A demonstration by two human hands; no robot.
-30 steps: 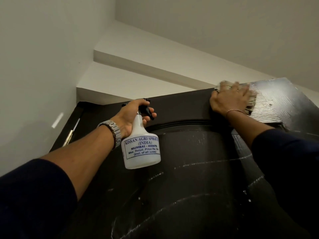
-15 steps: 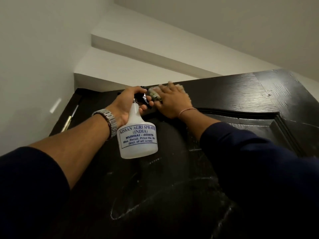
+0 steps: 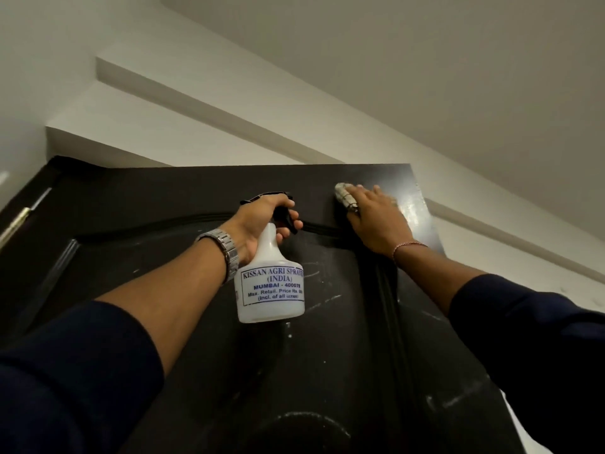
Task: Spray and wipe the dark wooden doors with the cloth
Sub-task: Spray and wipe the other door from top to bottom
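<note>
Glossy dark wood door, white plastic bottle, metal watch, matt walls

Door, top rail: cloth near upper right corner, under right hand. Spray bottle in left hand, left of cloth, before the panel's top edge.

Cloth under right hand

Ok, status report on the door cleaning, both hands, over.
Left hand grips spray bottle, held up. Right hand flat, pressing cloth on dark wooden door near top edge. White streaks on panel. Nothing in the way.
</note>
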